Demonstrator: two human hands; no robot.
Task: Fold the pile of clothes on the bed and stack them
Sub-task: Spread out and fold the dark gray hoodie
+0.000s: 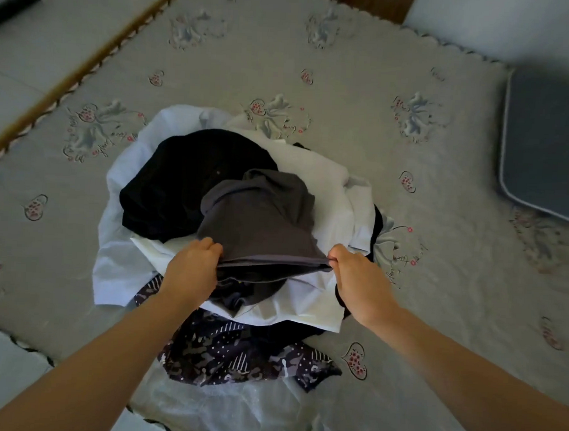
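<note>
Illegibly scripted bedspread (348,71) — unbranded clothes (212,186)

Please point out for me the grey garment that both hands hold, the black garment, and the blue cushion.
grey garment (260,214): head view, on its smooth middle.
black garment (180,178): head view, on its centre, top of the pile.
blue cushion (547,142): head view, on its flat top.

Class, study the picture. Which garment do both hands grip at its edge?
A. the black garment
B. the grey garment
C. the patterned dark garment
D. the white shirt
B: the left hand and right hand each pinch an end of the grey garment, stretching its hem over the pile.
</note>
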